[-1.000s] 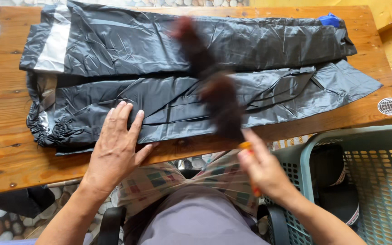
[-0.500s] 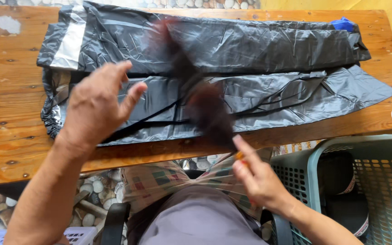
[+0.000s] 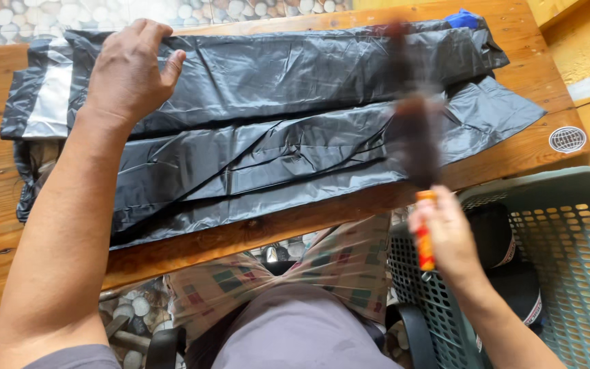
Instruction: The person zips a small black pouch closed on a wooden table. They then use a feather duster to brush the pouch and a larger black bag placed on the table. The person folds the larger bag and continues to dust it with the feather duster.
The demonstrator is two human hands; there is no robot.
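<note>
**Black raincoat gets pinned at its far edge while the duster swings**

The black raincoat (image 3: pixel 268 130), a glossy, crinkled garment with a pale reflective band at its left end, lies folded lengthwise across the wooden table (image 3: pixel 8 225), covering most of the tabletop. A bit of blue cloth (image 3: pixel 464 18) peeks out at its far right corner.

The left hand (image 3: pixel 130 72) has moved: a second ago it was pressed flat near the table's front edge, half a second ago it was lifted in the air, and now it rests palm-down, fingers spread and not gripping, on the upper left part of the raincoat close to the reflective band. The hold-down point has thus shifted from the near side to the far side of the garment.

The right hand (image 3: pixel 445 236) is closed around the orange handle of a dark feather duster (image 3: pixel 414 130). The duster's head is a motion blur, now standing nearly upright over the right part of the raincoat, whereas earlier it slanted over the middle. My reading is that the brushing stroke has travelled rightward along the fabric, with the left hand repositioned to keep the slippery material from sliding.

A green plastic laundry basket (image 3: pixel 568 253) sits just beside the table at the person's right, with dark items inside. A round metal drain cover (image 3: pixel 567 139) shows on the table's right end. Pebble flooring is visible beneath the table.
</note>
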